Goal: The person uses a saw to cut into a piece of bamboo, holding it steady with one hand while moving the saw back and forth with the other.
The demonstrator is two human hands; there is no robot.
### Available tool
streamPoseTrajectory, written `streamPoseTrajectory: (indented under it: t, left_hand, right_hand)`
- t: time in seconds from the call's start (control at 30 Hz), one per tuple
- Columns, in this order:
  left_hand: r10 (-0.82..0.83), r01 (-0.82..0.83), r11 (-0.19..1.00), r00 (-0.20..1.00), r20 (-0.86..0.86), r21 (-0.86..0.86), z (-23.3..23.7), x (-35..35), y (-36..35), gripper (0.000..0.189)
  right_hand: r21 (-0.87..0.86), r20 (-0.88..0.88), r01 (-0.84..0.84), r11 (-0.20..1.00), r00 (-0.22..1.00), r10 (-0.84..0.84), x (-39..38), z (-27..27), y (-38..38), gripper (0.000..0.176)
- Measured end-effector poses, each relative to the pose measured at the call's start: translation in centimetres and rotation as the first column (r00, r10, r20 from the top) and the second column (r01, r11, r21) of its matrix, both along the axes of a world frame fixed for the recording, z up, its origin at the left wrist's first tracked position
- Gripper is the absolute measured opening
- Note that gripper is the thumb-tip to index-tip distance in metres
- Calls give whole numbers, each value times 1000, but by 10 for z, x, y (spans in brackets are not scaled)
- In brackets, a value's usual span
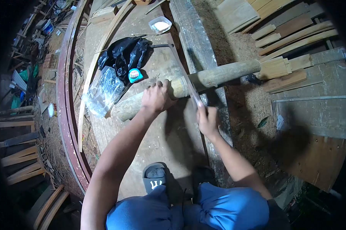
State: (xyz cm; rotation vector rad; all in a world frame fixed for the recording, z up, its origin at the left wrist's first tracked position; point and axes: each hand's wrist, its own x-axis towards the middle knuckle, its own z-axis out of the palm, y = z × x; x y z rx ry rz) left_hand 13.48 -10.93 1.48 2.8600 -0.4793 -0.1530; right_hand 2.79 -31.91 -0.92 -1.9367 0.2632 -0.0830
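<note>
A thick bamboo pole [226, 73] lies at a slant across the wooden work surface, its right end reaching past the edge. My left hand [156, 96] is wrapped over the pole left of its middle, pressing on it. In my right hand [208, 118] is the handle of a long thin saw, closed in the fingers. The saw's blade [185, 74] crosses the pole just right of my left hand, by a pale band on the bamboo. Whether the teeth are inside the bamboo cannot be made out.
Behind the pole lie a black plastic bag [125, 55], a clear bag [104, 92], a teal tape measure [135, 75] and a plastic tub [160, 25]. Planks [295, 34] are stacked at the right. My sandaled foot [155, 178] stands on the boards.
</note>
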Motion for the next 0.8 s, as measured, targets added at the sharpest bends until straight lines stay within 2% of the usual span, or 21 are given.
streamPoseTrajectory:
  t: [0.07,0.13,0.17,0.2,0.23,0.27,0.3,0.33,0.4,0.53,0.63,0.73,0.8]
  left_hand:
    - [-12,11,1000,1000,10,12,-1,0,0,72]
    - [-15,15,1000,1000,22,27,-4,0,1,72]
    - [-9,8,1000,1000,23,25,0,3,0,72]
    - [-5,6,1000,999,-45,17,8,6,0,71]
    - [0,1,1000,993,-118,10,9,6,1,71]
    - [9,-8,1000,991,-130,9,5,3,1,71]
    - [5,-5,1000,996,-94,6,1,2,1,71]
    - [-5,5,1000,999,-51,5,1,4,2,71]
    - [-9,10,1000,996,-83,13,2,7,3,71]
    - [-21,26,999,989,-147,29,14,14,4,74]
    - [-17,29,997,984,-175,71,12,15,3,75]
    - [-32,41,997,988,-148,59,9,15,5,76]
    - [-38,49,997,986,-165,66,10,16,6,76]
  right_hand:
    - [54,32,-53,997,998,52,9,3,-1,64]
    - [235,-95,1,972,995,22,-10,28,-3,66]
    - [241,-48,-29,970,998,42,-34,15,-11,66]
    - [101,-80,-34,994,996,42,-64,3,-19,65]
    - [45,-80,-40,998,996,44,-91,9,-20,63]
    - [84,-97,-39,996,994,47,-121,1,-26,61]
    - [-1,-11,33,999,999,-33,-144,4,-21,57]
    - [140,-68,-70,988,995,80,-159,-4,-33,53]
    - [343,-66,10,939,998,13,-180,-8,-42,50]
    - [255,-25,-18,967,999,26,-175,16,-54,49]
    - [117,-28,-73,990,997,76,-162,22,-61,48]
    - [68,-4,-74,995,997,74,-163,13,-63,48]
    - [123,-21,-81,989,996,84,-166,7,-62,47]
